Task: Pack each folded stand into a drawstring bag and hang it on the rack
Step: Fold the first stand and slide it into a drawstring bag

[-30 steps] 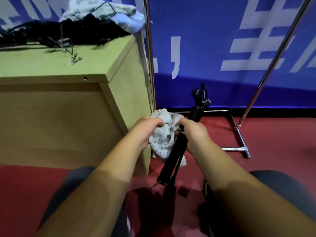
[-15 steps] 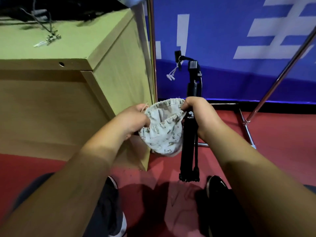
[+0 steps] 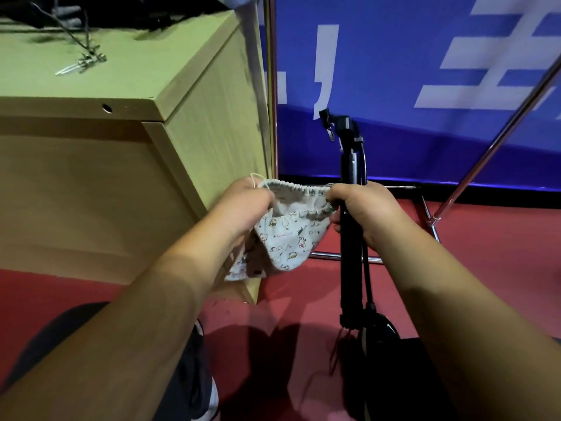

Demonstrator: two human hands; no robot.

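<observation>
A pale drawstring bag printed with small animals hangs between my hands, its gathered mouth stretched wide and facing up. My left hand pinches the left side of the rim. My right hand grips the right side of the rim together with a folded black stand, which stands upright beside the bag, outside it. The stand's head rises above my right hand and its feet hang near my shoe.
A wooden cabinet fills the left, with metal clips and dark items on top. Chrome rack poles and a slanted bar stand before a blue banner. The rack's base lies on red floor.
The bag's mouth has been pulled wider and flatter between my hands. The stand, tilted a second ago, now stands upright in my right hand.
</observation>
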